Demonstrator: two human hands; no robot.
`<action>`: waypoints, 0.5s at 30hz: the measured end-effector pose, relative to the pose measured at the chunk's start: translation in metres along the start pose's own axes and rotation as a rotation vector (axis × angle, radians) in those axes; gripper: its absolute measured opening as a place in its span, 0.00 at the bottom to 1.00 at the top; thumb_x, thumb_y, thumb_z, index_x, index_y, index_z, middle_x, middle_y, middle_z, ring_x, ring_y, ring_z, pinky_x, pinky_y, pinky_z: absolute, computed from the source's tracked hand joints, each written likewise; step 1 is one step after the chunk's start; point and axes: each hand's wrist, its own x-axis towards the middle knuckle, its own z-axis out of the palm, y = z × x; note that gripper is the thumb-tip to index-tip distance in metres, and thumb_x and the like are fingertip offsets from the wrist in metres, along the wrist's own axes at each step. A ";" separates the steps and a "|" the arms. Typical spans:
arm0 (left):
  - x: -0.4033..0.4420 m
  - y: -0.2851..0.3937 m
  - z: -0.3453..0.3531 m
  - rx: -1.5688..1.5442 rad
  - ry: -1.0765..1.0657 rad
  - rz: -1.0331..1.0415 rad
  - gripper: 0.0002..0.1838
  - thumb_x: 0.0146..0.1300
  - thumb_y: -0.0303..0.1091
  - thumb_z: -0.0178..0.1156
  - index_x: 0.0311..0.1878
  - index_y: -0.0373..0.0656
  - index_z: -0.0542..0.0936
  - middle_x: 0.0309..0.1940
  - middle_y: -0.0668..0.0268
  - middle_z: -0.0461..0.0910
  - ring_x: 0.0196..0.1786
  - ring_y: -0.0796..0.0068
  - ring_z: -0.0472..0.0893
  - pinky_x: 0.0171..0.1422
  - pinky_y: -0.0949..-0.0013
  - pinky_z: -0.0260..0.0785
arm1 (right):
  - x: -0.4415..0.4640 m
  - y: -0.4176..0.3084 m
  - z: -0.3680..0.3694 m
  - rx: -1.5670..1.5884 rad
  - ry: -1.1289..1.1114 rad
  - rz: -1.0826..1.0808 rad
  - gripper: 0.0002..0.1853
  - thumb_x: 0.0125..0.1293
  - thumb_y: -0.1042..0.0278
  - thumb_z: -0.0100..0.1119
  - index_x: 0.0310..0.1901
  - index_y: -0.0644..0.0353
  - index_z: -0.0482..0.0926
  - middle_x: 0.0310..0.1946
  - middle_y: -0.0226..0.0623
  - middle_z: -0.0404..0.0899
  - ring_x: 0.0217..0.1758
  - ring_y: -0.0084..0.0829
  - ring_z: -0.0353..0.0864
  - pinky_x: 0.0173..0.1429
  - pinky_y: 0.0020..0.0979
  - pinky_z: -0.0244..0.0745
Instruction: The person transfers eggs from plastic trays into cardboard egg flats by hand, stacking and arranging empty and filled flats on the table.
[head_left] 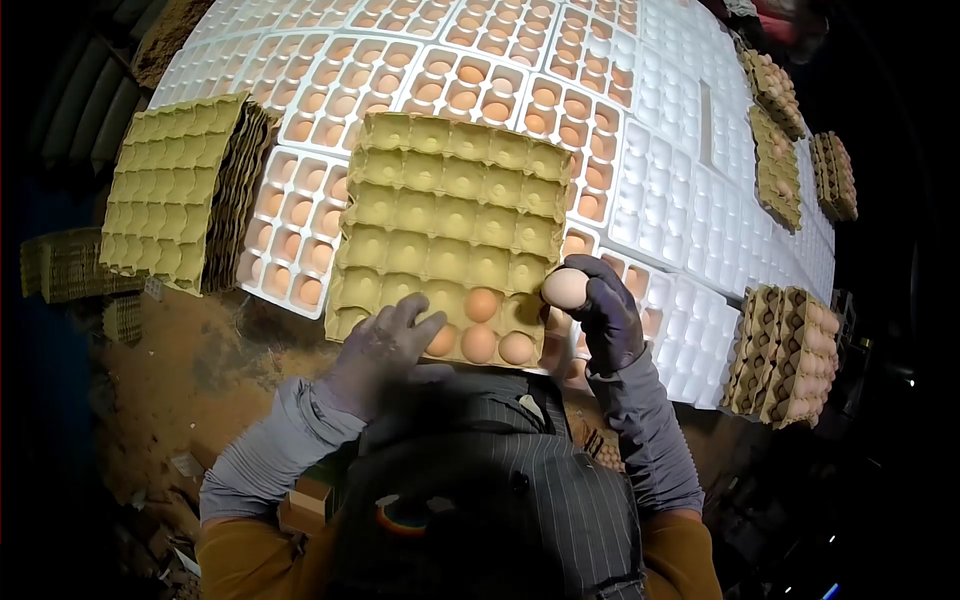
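Note:
A yellowish pulp egg tray (430, 225) lies in front of me, on top of white egg trays. Several brown eggs (479, 343) sit in its cups along the near edge. My right hand (612, 318), in a dark glove, grips a pale egg (566, 288) between thumb and fingers, just over the tray's right edge. At the near left corner is my gloved left hand (385, 345), its fingers apart. Its fingertips are beside an egg (441, 341) in the near row; whether they touch it I cannot tell.
White trays full of eggs (345, 104) spread across the far and left side. Bare white cups (660, 215) fill the right side. A stack of pulp trays (170, 195) stands at left. Upended pulp trays with eggs (785, 355) stand at right, others (775, 165) farther back.

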 end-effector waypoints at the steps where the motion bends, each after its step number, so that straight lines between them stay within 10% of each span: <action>1: -0.001 -0.001 0.005 -0.006 -0.001 0.004 0.23 0.62 0.46 0.69 0.55 0.46 0.78 0.54 0.57 0.72 0.48 0.54 0.82 0.51 0.59 0.78 | -0.004 -0.003 0.000 0.223 -0.024 0.034 0.16 0.67 0.68 0.58 0.53 0.66 0.78 0.46 0.39 0.80 0.48 0.28 0.81 0.54 0.27 0.75; 3: 0.001 -0.003 0.006 -0.037 -0.084 -0.049 0.26 0.61 0.45 0.70 0.59 0.47 0.77 0.53 0.57 0.74 0.46 0.55 0.82 0.51 0.59 0.77 | -0.011 -0.009 0.004 0.131 -0.140 0.007 0.12 0.69 0.68 0.53 0.48 0.64 0.78 0.44 0.35 0.80 0.44 0.26 0.81 0.48 0.26 0.75; 5: 0.010 -0.003 -0.016 -0.181 -0.136 -0.145 0.26 0.63 0.41 0.68 0.62 0.48 0.75 0.53 0.56 0.75 0.46 0.55 0.82 0.51 0.59 0.78 | -0.029 -0.002 0.016 -1.082 -0.260 -0.264 0.10 0.69 0.60 0.56 0.44 0.56 0.78 0.37 0.29 0.79 0.38 0.29 0.83 0.35 0.28 0.78; 7: 0.023 -0.005 -0.035 -1.226 -0.213 -0.524 0.22 0.65 0.37 0.64 0.62 0.48 0.76 0.53 0.54 0.76 0.46 0.53 0.82 0.52 0.58 0.78 | -0.033 0.031 0.021 -1.732 -0.230 -0.575 0.12 0.64 0.54 0.64 0.40 0.52 0.77 0.33 0.30 0.77 0.35 0.32 0.82 0.31 0.31 0.77; 9: 0.041 -0.006 -0.034 -1.134 -0.217 -0.474 0.21 0.65 0.32 0.62 0.61 0.48 0.76 0.57 0.53 0.75 0.47 0.55 0.82 0.53 0.57 0.78 | -0.034 0.034 0.023 -1.701 -0.210 -0.575 0.16 0.57 0.52 0.69 0.37 0.52 0.75 0.31 0.31 0.74 0.34 0.35 0.81 0.32 0.36 0.77; 11: 0.057 -0.004 -0.014 -0.215 0.078 0.108 0.20 0.63 0.34 0.64 0.59 0.47 0.77 0.60 0.54 0.73 0.51 0.58 0.81 0.53 0.59 0.78 | -0.035 0.016 0.020 -1.433 -0.240 -0.342 0.17 0.58 0.54 0.70 0.42 0.53 0.77 0.35 0.32 0.77 0.36 0.36 0.82 0.37 0.35 0.79; 13: 0.063 0.011 -0.005 0.029 0.068 0.136 0.20 0.60 0.39 0.68 0.55 0.46 0.79 0.63 0.56 0.70 0.55 0.59 0.77 0.51 0.60 0.77 | -0.037 0.014 0.003 -1.096 -0.229 -0.040 0.21 0.60 0.59 0.69 0.52 0.56 0.77 0.44 0.36 0.80 0.42 0.35 0.84 0.45 0.33 0.81; 15: 0.069 0.014 0.008 0.458 -0.051 0.125 0.21 0.57 0.45 0.69 0.52 0.47 0.80 0.63 0.57 0.68 0.56 0.56 0.74 0.50 0.58 0.77 | -0.037 0.011 -0.005 -0.040 -0.215 0.181 0.23 0.61 0.65 0.69 0.57 0.57 0.77 0.53 0.41 0.79 0.47 0.32 0.84 0.51 0.32 0.79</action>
